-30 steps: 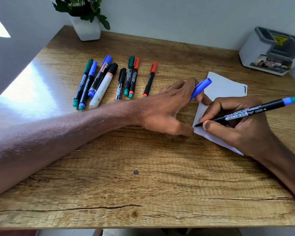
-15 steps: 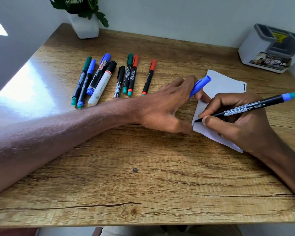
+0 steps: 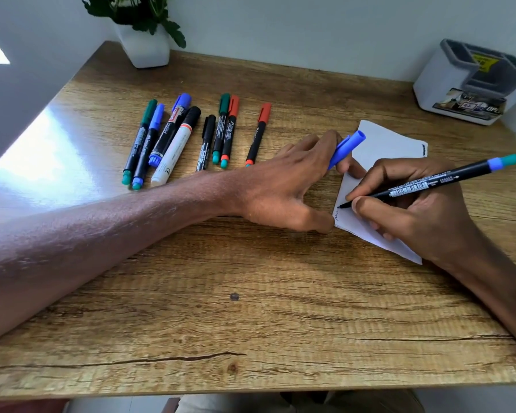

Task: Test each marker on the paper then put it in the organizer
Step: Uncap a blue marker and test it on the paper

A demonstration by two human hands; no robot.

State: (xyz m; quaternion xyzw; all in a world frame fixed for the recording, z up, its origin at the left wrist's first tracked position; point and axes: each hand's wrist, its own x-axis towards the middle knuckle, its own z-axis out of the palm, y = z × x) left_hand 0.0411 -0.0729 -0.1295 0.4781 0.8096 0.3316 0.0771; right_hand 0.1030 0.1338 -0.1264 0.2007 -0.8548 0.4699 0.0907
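Head view, looking down at the wooden table (image 3: 251, 293): the right hand (image 3: 423, 213) grips a black marker (image 3: 429, 182) like a pen, its tip touching the white paper (image 3: 390, 141) near the left edge, just beside a small squiggle (image 3: 337, 215). The left hand (image 3: 283, 189) pinches the blue cap (image 3: 346, 147) between its fingers while its thumb rests at the paper's near-left corner. Eight capped markers (image 3: 173, 150) lie in a loose row behind the left forearm. The grey-and-white organizer (image 3: 429, 84) stands at the far right corner, well apart from the paper.
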